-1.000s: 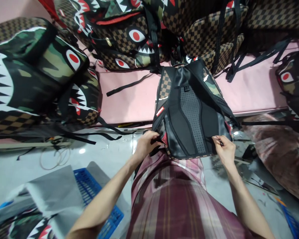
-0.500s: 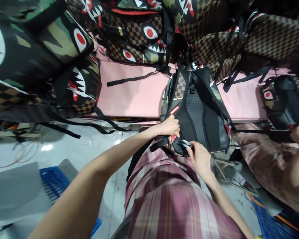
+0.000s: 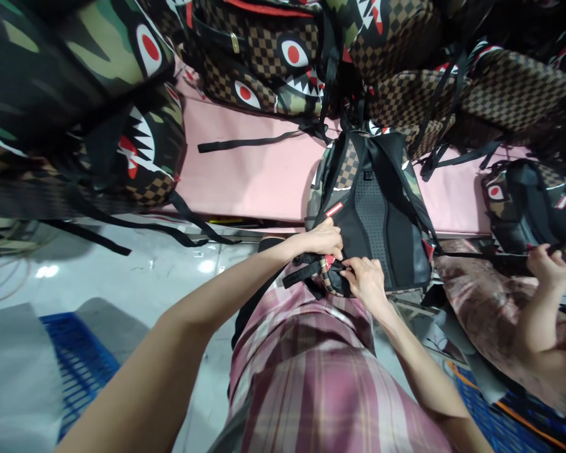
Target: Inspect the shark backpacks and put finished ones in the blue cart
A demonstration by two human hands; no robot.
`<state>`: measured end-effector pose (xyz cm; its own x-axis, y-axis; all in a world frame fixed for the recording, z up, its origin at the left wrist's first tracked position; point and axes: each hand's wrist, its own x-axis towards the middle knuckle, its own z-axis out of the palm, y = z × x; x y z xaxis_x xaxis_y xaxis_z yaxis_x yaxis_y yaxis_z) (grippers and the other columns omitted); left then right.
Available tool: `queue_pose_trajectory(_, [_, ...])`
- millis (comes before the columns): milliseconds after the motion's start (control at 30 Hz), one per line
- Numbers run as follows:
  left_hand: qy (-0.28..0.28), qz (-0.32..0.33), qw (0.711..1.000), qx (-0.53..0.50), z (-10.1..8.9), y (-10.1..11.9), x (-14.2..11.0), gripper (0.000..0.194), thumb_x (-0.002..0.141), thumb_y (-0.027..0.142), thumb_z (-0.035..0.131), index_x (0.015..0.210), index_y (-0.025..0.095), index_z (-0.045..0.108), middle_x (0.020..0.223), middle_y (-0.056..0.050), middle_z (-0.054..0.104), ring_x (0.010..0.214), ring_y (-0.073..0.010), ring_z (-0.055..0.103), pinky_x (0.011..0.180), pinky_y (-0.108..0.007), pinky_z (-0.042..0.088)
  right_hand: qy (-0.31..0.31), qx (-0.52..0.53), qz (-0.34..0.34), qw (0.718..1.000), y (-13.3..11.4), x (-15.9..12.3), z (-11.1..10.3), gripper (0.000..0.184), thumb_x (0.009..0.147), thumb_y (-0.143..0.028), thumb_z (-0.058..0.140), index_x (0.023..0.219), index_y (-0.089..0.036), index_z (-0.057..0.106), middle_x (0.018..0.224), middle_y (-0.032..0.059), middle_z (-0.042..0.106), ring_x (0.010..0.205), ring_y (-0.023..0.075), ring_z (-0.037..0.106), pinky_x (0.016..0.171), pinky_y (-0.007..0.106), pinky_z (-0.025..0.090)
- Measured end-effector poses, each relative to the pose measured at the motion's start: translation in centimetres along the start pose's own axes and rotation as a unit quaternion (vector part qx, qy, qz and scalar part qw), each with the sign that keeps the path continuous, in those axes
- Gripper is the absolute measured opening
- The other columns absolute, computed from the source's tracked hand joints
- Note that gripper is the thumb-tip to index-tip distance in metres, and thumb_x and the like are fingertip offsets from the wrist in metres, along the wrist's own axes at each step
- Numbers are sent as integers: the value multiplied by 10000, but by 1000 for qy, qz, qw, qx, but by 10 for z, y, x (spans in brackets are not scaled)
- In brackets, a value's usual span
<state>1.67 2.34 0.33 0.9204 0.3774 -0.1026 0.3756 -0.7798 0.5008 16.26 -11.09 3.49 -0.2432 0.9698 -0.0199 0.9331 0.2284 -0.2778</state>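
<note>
A black backpack (image 3: 393,251) with checkered and camouflage sides lies back panel up, over the table's near edge and against my lap. My left hand (image 3: 324,241) is closed on its lower left edge, just above a small red tab (image 3: 329,259). Close beside it, my right hand (image 3: 368,278) is closed too, its thumb and fingertips pinched at the lower left corner of the bag. What lies between those fingertips is hidden. A black strap (image 3: 302,275) sticks out to the left of that corner.
Several shark-face backpacks (image 3: 264,63) crowd the back of the pink table (image 3: 245,176). Another stack (image 3: 146,145) stands at the left. To the right, a co-worker's hand (image 3: 549,264) is at another backpack (image 3: 523,195). Blue crates (image 3: 82,362) sit on the floor.
My right hand has moved slightly left and up, closer to my left hand. The small whitish thing at its fingertips no longer shows. My left hand keeps its hold on the backpack.
</note>
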Motion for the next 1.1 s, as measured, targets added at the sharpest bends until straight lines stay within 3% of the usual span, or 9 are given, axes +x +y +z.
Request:
queue_pose_trajectory(433, [-5,1,1000,23,3,-1,2,262,749,289,559,515,190,621,542,12,614,679,-133,462,692,-328,196,-37,-31,9,999,-5,8,1,84,839,-241,549,889,-193,597,801,26,665,772,186,541,705,316,255])
queue_pose_trajectory(733, [6,1,1000,18,9,-4,-1,245,772,245,518,564,202,641,552,8,612,710,-142,466,705,-333,197,-54,14,-135,989,19,29,4,59,845,-194,552,888,-197,592,792,3,658,757,163,505,713,323,234])
queue_pose_trajectory(1100, [6,4,1000,21,7,-2,-4,227,774,215,526,582,199,644,631,9,653,759,-149,473,715,-336,193,-53,31,-167,984,25,33,6,43,851,-202,544,875,-190,578,770,0,649,742,162,481,702,323,225])
